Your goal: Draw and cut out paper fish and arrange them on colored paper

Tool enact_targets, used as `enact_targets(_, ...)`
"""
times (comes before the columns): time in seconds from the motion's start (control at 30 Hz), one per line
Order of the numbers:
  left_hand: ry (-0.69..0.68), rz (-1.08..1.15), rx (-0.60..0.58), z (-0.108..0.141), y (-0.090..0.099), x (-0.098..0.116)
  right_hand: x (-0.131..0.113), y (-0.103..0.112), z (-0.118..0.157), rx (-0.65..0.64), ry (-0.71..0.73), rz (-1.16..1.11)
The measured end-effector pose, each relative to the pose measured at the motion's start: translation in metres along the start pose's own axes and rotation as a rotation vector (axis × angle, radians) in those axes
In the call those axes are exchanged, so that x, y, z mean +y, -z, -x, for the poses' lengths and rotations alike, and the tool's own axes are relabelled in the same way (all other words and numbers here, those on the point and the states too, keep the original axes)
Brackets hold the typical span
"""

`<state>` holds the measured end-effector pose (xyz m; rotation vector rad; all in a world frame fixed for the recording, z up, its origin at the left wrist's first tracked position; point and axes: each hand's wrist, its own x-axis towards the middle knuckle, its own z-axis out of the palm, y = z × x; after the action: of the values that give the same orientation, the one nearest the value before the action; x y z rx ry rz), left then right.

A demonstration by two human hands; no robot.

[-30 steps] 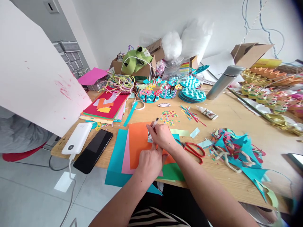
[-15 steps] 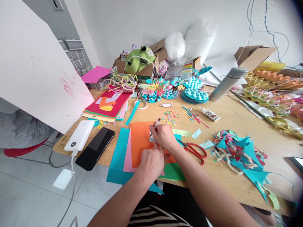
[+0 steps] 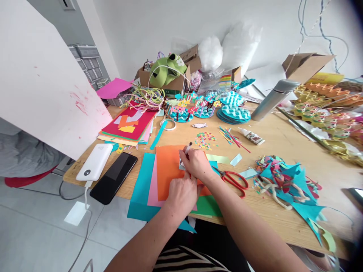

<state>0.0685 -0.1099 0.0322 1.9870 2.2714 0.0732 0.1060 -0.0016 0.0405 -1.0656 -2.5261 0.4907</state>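
Observation:
My right hand (image 3: 195, 162) is closed around a white pen (image 3: 187, 148) with a dark end, over a small pale paper piece (image 3: 181, 164) mostly hidden under the fingers. Just below it, my left hand (image 3: 181, 190) rests on an orange paper sheet (image 3: 167, 166), index finger stretched toward the piece and thumb apart. The left fingertips are partly covered by my right hand. Beneath the orange sheet lie pink paper (image 3: 152, 189), blue paper (image 3: 138, 196) and green paper (image 3: 208, 206). Red-handled scissors (image 3: 236, 183) lie beside my right forearm.
Paper scraps (image 3: 286, 177) are heaped at the right. A black phone (image 3: 113, 179) and white power bank (image 3: 95, 162) lie left. Behind are a glue bottle (image 3: 252, 136), confetti (image 3: 205, 139), a paper fish (image 3: 199, 125), a tape roll (image 3: 172, 128) and a grey flask (image 3: 272, 102).
The view has shifted very slightly. Both hands and the pen keep nearly the same place on the orange sheet.

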Motion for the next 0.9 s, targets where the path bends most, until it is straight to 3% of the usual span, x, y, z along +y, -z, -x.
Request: enact_targets(0.9, -0.015, -0.002, 0.026, 0.0002, -0.0040, -0.0008, 0.0045, 0.0015, 0.0014, -0.036, 0.056, 0.127)
